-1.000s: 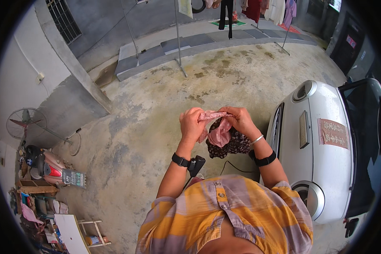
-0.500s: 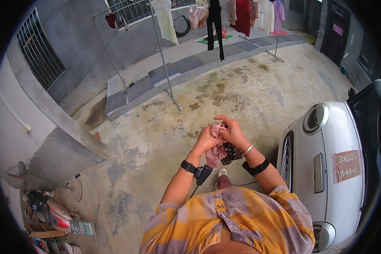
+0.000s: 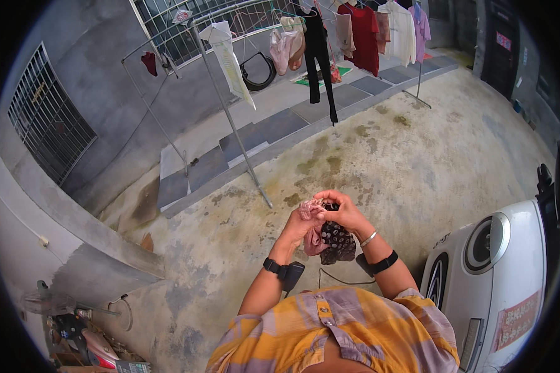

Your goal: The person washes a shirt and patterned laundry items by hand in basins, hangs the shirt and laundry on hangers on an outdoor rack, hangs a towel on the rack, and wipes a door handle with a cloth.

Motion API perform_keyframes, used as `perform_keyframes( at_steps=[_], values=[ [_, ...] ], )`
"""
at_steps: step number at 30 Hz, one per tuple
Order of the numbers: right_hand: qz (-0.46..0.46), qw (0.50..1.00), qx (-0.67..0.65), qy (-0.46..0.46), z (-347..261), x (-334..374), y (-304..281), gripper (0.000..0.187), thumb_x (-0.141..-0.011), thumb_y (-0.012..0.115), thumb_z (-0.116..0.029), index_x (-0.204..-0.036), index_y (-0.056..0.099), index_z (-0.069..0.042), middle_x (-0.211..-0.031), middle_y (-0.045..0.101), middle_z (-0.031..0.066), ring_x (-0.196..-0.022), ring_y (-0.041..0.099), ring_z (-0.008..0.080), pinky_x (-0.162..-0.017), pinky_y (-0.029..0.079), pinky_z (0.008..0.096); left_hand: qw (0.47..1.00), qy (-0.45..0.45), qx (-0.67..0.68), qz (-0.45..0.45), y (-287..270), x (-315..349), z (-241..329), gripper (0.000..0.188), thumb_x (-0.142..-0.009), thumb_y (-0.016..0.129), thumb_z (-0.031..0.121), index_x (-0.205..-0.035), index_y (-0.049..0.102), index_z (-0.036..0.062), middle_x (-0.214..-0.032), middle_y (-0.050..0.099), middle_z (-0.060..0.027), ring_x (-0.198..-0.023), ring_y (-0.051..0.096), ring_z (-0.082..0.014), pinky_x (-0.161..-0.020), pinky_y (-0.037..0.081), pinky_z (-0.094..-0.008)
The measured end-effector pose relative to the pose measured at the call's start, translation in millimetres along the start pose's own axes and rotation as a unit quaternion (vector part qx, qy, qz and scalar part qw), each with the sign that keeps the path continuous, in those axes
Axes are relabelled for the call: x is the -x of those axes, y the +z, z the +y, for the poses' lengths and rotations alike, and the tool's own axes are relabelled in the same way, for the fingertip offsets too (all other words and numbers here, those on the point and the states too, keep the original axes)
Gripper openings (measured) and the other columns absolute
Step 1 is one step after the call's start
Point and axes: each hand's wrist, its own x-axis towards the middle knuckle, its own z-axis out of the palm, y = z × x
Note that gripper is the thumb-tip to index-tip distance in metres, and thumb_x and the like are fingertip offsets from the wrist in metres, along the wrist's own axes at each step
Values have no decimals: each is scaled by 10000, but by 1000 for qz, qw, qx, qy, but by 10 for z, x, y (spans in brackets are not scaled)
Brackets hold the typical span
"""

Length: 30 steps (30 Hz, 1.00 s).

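Note:
In front of my body both hands hold bunched cloth. My left hand is closed around a pink patterned cloth, which hangs below the fingers. Beside it, my right hand pinches the top of a dark cloth with pale spots, its thumb and fingers close to the left hand. The two cloths touch along one side; whether they are joined I cannot tell. A silvery bangle circles my right wrist, and each forearm wears a black strap.
Ahead stands a metal drying rack hung with clothes, among them black trousers and a red shirt. A white car is parked at the right. A motorbike stands at lower left beside a grey wall.
The rack and clothes sit lower and larger in view, and the car has shifted lower right. More of the dark spotted cloth shows, hanging apart from the pink one.

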Motion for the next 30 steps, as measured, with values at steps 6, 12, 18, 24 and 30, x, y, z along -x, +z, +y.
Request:
perform_keyframes(
  at_steps=[6,12,18,24,30],
  values=[
    [27,998,-55,32,329,-954,-841,405,-694,659,27,-1072,518,-7,-910,576,32,-829,539,92,-735,455,222,991,0,78,-109,-223,-1433,-24,331,-723,663,35,-1030,542,36,-947,592,-23,-877,567,-124,-760,468,-253],
    [85,993,-66,47,513,-2065,-1536,343,-719,639,35,-1042,531,-1,-907,577,33,-818,547,91,-730,466,219,967,-21,182,-178,-469,-2884,125,416,-715,661,2,-1096,500,43,-994,577,-25,-923,561,-130,-807,459,-251],
    [150,978,-131,56,600,-3191,-2103,300,-722,643,13,-1004,544,-18,-884,573,16,-811,541,87,-719,463,209,931,-48,296,-207,-716,-4211,275,427,-712,688,57,-1091,491,64,-1025,571,-33,-981,535,-151,-847,438,-295],
    [196,967,-150,59,779,-3934,-2721,262,-722,635,14,-967,549,-28,-888,562,13,-768,534,76,-696,466,205,918,-68,337,-198,-839,-5203,255,371,-740,679,126,-1066,508,80,-1006,574,-38,-938,548,-161,-823,446,-310],
    [234,961,-145,33,952,-4559,-3462,228,-725,625,31,-936,560,-26,-795,568,2,-696,535,64,-632,459,192,946,-30,292,-136,-886,-5991,376,277,-801,607,113,-1055,524,38,-935,587,-37,-851,572,-150,-773,462,-297]
  ],
)
